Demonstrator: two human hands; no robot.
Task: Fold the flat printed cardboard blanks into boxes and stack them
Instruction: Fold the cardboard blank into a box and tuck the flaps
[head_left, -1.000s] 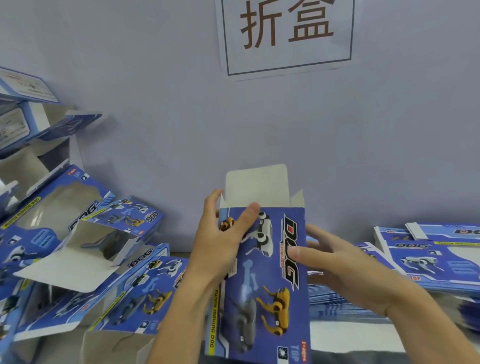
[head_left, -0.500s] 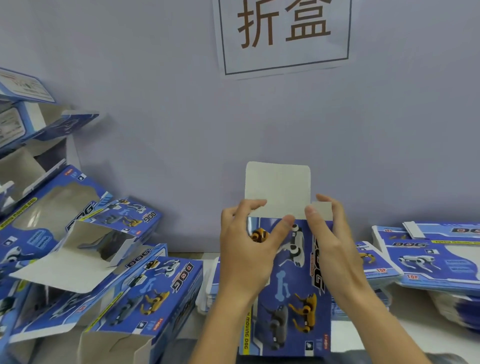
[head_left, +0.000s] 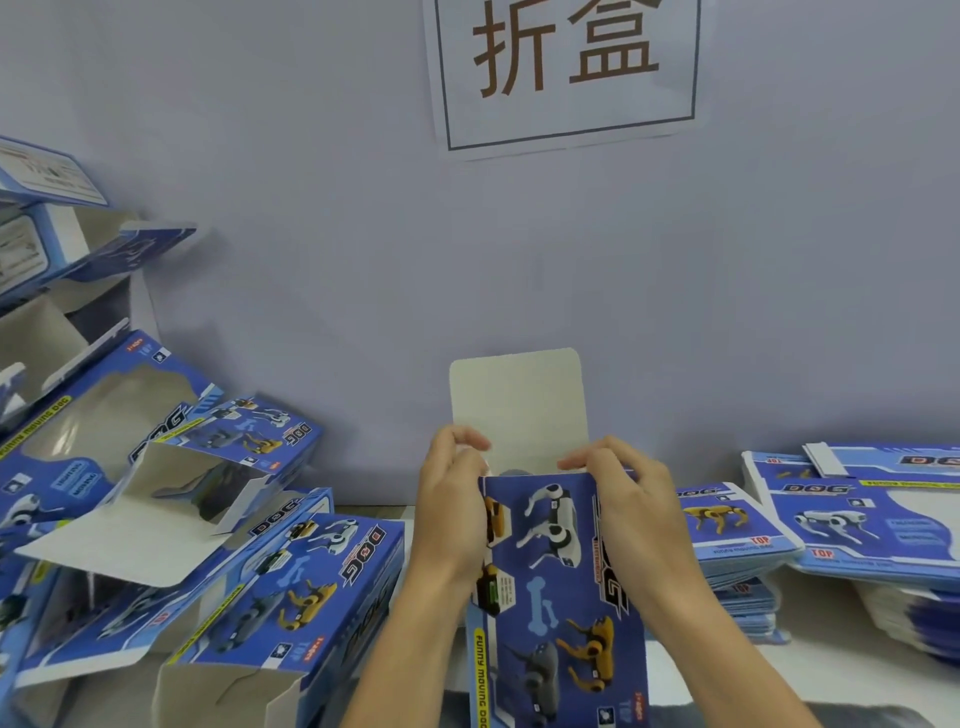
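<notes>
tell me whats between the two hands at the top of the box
In the head view, the upright grey lid flap of the held box stands between the left hand and right hand.

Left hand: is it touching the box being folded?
Touching. The head view shows the left hand gripping the box along its left edge, fingers curled at the top corner.

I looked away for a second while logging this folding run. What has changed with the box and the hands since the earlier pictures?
The right hand, open beside the box a second ago, has come in to grip its top right corner. The left hand shifted from the front face to the top left corner. The small side flaps are no longer seen; the top flap stays upright. The folded boxes and flat blanks have not moved.
</notes>
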